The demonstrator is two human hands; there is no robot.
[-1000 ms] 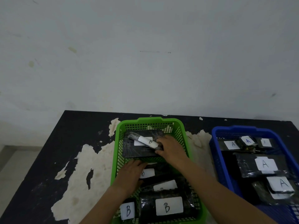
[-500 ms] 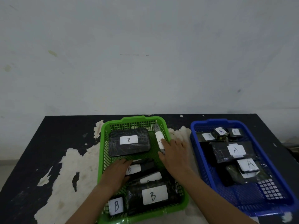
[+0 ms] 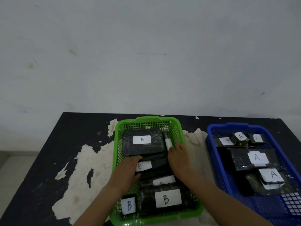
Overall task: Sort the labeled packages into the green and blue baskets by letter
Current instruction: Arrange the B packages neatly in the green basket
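A green plastic mesh basket (image 3: pixel 116 152) and a blue plastic mesh basket (image 3: pixel 234 125) stand side by side, apart, on a black table with large patches of peeled paint (image 3: pixel 81 136). The green one is on the left.

Both hands are inside the green basket. The right hand (image 3: pixel 179 159) lies palm-down against the basket's right wall. Its fingers are stretched out and only lightly bent, and the tips touch the near end of a slim black tube-shaped package with a white label band (image 3: pixel 168 141). That package lies along the right wall, its long axis running away from the person and its far end pointing at the basket's far wall.

The left hand (image 3: pixel 125 172) covers the left end of a long black package with a white B label (image 3: pixel 144 165) in the middle of the basket. This package's long axis runs left to right across the basket. Fingers lie over its far edge and the thumb along its near side; I cannot tell whether they clasp it or only rest on it.

Beyond it lies a wide flat black wrapped package labelled B (image 3: pixel 142 141), just beside the slim one. Nearer the person lie a half-hidden labelled package (image 3: pixel 163 180), a large black package marked B (image 3: pixel 167 199) and a small B package (image 3: pixel 128 205) in the near left corner.

The blue basket holds black packages labelled A: three small ones (image 3: pixel 227 140) at the far end, and a big flat one (image 3: pixel 257 158) and another (image 3: pixel 273 175) nearer.
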